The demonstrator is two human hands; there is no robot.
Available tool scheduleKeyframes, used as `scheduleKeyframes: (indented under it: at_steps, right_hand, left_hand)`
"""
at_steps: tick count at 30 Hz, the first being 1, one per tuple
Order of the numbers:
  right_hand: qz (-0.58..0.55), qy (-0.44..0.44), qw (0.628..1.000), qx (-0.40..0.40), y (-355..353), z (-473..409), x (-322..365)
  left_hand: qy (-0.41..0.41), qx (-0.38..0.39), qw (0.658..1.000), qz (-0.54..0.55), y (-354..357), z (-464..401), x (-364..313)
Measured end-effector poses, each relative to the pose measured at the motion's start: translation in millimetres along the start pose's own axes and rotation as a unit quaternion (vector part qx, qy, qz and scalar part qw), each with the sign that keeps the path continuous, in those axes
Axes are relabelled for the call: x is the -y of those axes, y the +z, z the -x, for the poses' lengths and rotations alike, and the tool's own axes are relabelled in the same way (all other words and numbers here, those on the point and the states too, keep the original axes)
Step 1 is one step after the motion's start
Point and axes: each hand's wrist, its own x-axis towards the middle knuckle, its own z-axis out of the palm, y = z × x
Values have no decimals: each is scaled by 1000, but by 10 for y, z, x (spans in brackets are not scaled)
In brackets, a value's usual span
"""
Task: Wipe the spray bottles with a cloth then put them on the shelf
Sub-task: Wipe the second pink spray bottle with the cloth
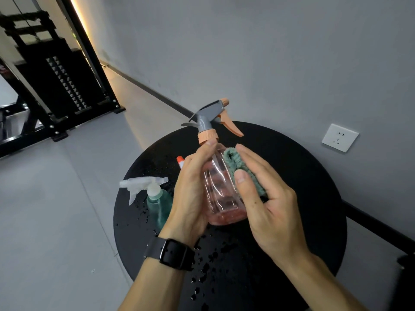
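My left hand [190, 194] gripped the pink bottle [221, 194] above the table [303, 198], steadying it so my right hand [267, 198] could pinch the cloth [238, 167] against its side.

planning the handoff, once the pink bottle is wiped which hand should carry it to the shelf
Left, probably. The left hand already grips the pink bottle around its body, while the right hand is busy pinching the green cloth against it. No shelf is in view.

pink bottle [221, 194]: clear glossy plastic | cloth [241, 167]: fuzzy green microfibre | worktop [303, 198]: matt black, beaded with droplets | green bottle [158, 205]: translucent plastic
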Motion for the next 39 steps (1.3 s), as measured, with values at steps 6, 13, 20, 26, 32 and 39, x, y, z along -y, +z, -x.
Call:
scheduleKeyframes:
  at_steps: [6, 13, 20, 26, 32, 39]
  right_hand:
    - [56, -91, 994, 3, 43, 45, -15]
    - [106, -120, 987, -1, -10, -48, 0]
    - [68, -72, 995, -7, -104, -148, 56]
    - [-25, -5, 1000, -14, -71, -76, 72]
    - [-56, 9, 998, -19, -32, 31, 47]
    - [-83, 19, 996, -28, -56, 6, 66]
  left_hand:
    - [11, 5, 1000, 4, -14, 10, -33]
    - [-43, 39, 997, -49, 111, 103, 23]
    - [-1, 49, 996, -75, 215, 199, 19]
    - [33, 41, 999, -10, 211, 182, -24]
    - [64, 21, 998, 3, 173, 154, -79]
    - [79, 11, 997, -14, 190, 152, -61]
